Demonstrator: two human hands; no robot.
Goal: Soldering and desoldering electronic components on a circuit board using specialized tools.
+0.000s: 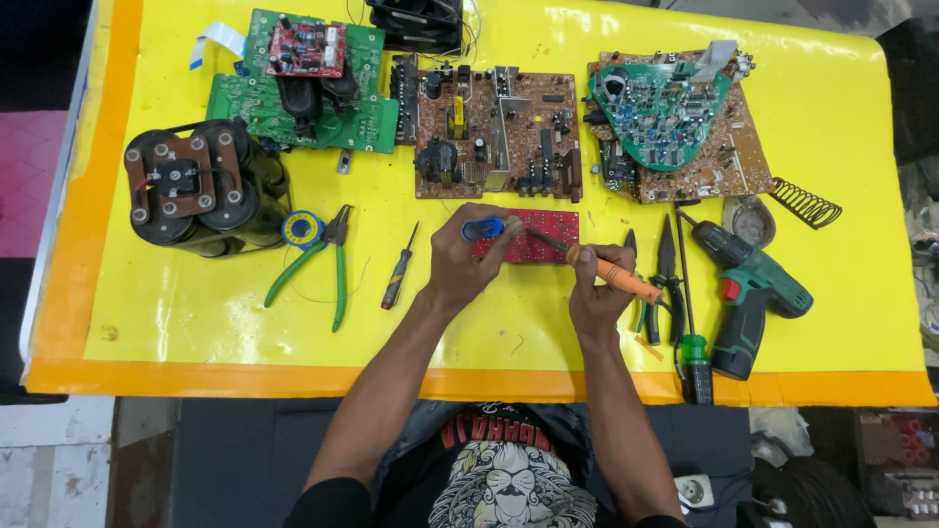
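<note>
Left hand (460, 262) pinching a blue solder reel (482, 229), right hand (597, 293) gripping one orange-handled soldering iron (597, 267), both over a flat red rectangular circuit board (543, 244).

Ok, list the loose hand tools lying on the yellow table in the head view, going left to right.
Green-handled pliers → small red-and-black screwdriver → orange-handled soldering iron held in the right hand → black pliers → long green-handled screwdriver → green cordless drill.

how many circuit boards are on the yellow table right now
5: green board back left carrying a small red board, brown board centre, brown-and-green board back right, red board under the hands. Others may be hidden.
</note>
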